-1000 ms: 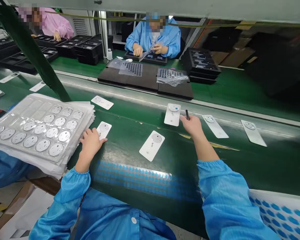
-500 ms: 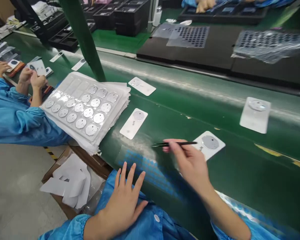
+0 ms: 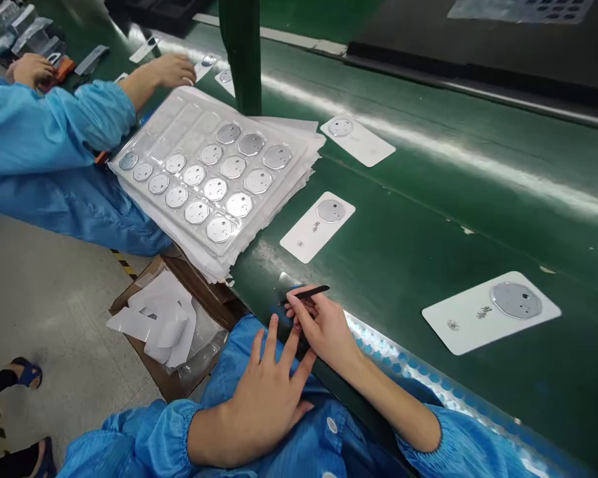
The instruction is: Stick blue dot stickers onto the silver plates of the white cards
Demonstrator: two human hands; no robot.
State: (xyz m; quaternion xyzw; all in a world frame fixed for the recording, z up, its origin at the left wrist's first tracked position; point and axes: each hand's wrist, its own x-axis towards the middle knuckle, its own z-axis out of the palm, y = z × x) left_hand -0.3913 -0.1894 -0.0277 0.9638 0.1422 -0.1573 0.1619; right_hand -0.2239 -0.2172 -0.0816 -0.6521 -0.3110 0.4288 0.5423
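Note:
My right hand (image 3: 323, 328) pinches black tweezers (image 3: 315, 291), their tips down at the left end of a clear sheet with blue dots (image 3: 413, 365) along the table's front edge. My left hand (image 3: 266, 401) has its fingers spread at that edge, fingertips close beside the right hand, holding nothing. Beyond my hands lies a white phone-back-like panel (image 3: 311, 240) with a round silver piece near its upper end. A similar white panel (image 3: 468, 325) rests to the right, and another white panel (image 3: 369, 147) farther back.
A clear plastic tray (image 3: 154, 149) of silver discs sits on stacked white sheets (image 3: 292, 192) at left. Behind it rises a green post (image 3: 240, 60). Below is a cardboard box (image 3: 167, 385) with waste paper. A co-worker's hand (image 3: 172, 71) reaches over the green table (image 3: 398, 245).
My view has swung, and my right hand has moved left with the tweezers, from near a panel to the dotted sheet beside my left hand. The co-worker's hand has reached out past the tray.

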